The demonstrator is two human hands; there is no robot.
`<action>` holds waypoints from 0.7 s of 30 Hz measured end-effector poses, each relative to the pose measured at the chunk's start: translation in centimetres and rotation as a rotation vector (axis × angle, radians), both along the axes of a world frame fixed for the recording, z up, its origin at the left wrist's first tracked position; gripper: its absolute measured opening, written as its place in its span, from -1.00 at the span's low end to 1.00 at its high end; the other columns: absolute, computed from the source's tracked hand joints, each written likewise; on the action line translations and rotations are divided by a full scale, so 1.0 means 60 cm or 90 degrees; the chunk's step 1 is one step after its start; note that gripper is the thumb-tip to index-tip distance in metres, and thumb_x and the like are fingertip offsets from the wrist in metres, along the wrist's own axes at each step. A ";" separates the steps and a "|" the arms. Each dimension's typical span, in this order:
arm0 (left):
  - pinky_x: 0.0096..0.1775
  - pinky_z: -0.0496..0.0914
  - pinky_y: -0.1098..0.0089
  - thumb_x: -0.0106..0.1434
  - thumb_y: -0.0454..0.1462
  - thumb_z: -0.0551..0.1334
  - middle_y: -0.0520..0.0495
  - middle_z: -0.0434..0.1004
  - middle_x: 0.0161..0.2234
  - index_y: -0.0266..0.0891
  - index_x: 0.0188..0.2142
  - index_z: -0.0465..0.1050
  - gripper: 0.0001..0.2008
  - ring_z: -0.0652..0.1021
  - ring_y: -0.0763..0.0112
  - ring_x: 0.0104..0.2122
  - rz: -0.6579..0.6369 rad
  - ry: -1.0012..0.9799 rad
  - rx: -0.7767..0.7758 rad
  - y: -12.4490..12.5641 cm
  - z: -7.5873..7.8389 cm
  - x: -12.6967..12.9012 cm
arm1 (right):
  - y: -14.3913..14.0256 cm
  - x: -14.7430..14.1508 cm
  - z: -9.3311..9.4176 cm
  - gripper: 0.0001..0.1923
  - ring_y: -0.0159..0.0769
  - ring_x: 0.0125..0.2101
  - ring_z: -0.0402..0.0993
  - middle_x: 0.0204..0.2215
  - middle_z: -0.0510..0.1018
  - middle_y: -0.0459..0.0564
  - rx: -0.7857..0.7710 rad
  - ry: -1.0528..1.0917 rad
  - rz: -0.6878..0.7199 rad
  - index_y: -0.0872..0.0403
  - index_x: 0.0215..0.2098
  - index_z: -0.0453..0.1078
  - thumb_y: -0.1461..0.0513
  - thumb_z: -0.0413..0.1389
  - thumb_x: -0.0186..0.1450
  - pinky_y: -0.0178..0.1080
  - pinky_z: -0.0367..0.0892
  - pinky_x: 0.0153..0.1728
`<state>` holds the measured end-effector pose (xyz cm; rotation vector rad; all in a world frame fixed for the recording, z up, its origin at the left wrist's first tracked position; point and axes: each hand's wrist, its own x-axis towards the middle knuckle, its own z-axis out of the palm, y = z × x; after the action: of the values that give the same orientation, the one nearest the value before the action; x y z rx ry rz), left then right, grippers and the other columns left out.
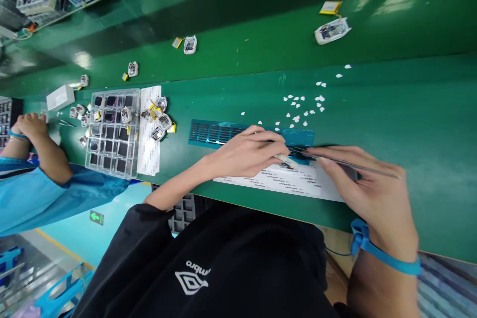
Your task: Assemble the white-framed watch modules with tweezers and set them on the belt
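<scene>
My left hand [251, 153] is closed on a small white device casing [286, 160], mostly hidden under the fingers. Pinched in my right hand [376, 184] are metal tweezers [357, 165], their tips close to the casing. Beneath my hands lies a teal film sheet [298, 136] whose left part carries rows of dark strips [212, 132]. White printed paper [278, 181] sits along its near side. Several small white tabs [297, 119] are scattered on the green table beyond my hands.
Opened devices with yellow batteries [333, 31] sit along the back. On the left stand a clear compartment tray [114, 134] and a cluster of opened devices [162, 121]. A co-worker's hands [32, 126] rest farther left. A blue wrist strap [391, 256] with a cord circles my right wrist.
</scene>
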<state>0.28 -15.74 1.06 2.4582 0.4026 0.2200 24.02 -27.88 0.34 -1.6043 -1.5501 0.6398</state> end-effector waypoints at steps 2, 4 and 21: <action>0.19 0.36 0.20 0.62 -0.26 -0.01 -0.20 0.67 0.10 -0.20 0.11 0.48 -0.68 0.52 0.24 0.26 -0.041 0.050 0.070 -0.001 -0.006 0.002 | 0.002 0.001 -0.001 -0.84 -0.17 -0.13 0.69 -0.18 0.76 -0.10 0.002 0.000 0.004 -0.18 -0.09 0.67 0.11 0.24 0.43 -0.07 0.62 -0.12; 0.15 0.37 0.21 0.58 -0.35 0.02 -0.20 0.67 0.11 -0.21 0.15 0.48 -0.68 0.51 0.24 0.26 -0.065 0.066 0.113 -0.002 -0.011 0.004 | 0.004 0.001 -0.001 -0.84 -0.17 -0.13 0.69 -0.18 0.76 -0.12 0.010 -0.008 0.006 -0.19 -0.08 0.67 0.11 0.24 0.43 -0.07 0.63 -0.12; -0.03 0.39 0.23 0.53 -0.41 0.05 -0.24 0.72 -0.05 -0.28 0.11 0.50 -0.69 0.54 0.20 0.18 -0.052 0.056 0.158 -0.007 -0.015 0.011 | 0.041 0.021 0.049 -0.43 -0.29 -0.41 0.61 -0.10 0.75 -0.19 0.241 -0.281 0.002 -0.36 0.22 0.51 0.35 0.27 0.36 -0.14 0.56 -0.35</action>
<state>0.93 -16.14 0.18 2.7291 0.3284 0.1355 25.31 -25.39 3.28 -1.5078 -1.8547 -0.0255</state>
